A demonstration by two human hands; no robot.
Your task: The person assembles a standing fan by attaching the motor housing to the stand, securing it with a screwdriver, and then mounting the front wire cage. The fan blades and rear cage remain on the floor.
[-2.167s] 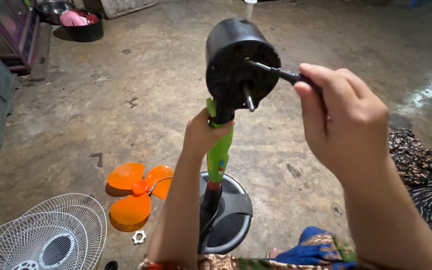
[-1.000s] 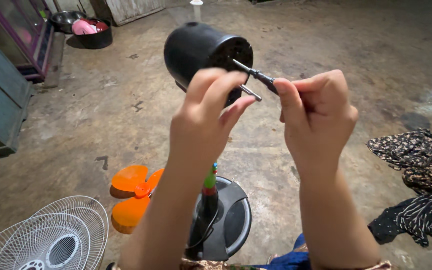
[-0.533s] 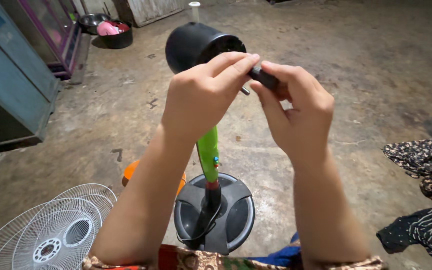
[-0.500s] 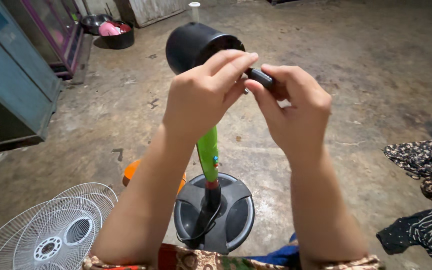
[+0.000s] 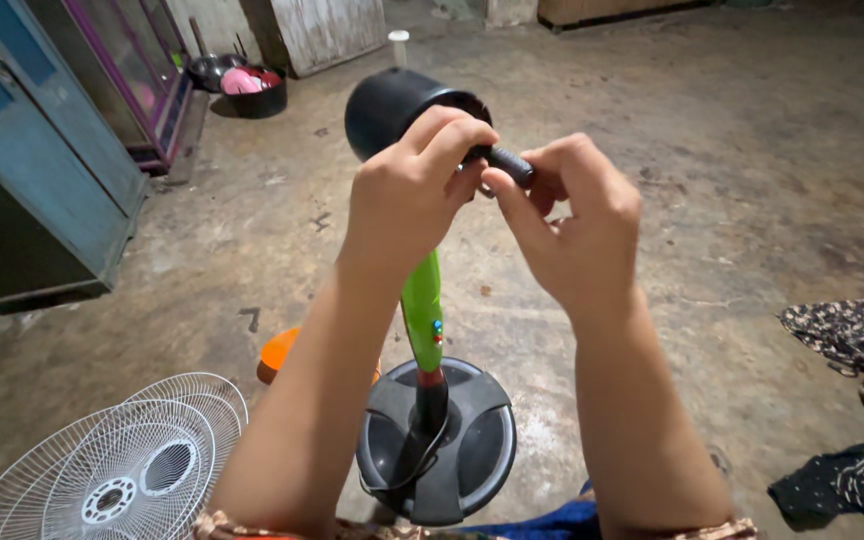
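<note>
A stand fan without its blade stands in front of me: a black motor housing (image 5: pixel 387 105) on a green neck (image 5: pixel 424 305) above a round black base (image 5: pixel 472 450). My right hand (image 5: pixel 572 225) grips the black handle of a screwdriver (image 5: pixel 509 163) pointed at the motor's front face. My left hand (image 5: pixel 412 190) is raised in front of the motor, its fingertips pinched at the screwdriver's shaft where it meets the housing. The tip and the motor shaft are hidden behind my fingers.
White wire fan guards (image 5: pixel 112 470) lie on the concrete floor at lower left, with the orange fan blade (image 5: pixel 280 352) partly hidden behind my left arm. A blue cabinet (image 5: pixel 22 170) stands at left, bowls (image 5: pixel 247 85) at the back, and patterned cloths (image 5: pixel 852 400) at right.
My left hand let go of the green neck and rose to the motor front, pinching at the screwdriver shaft. My right hand drew in closer. The view shifted slightly.
</note>
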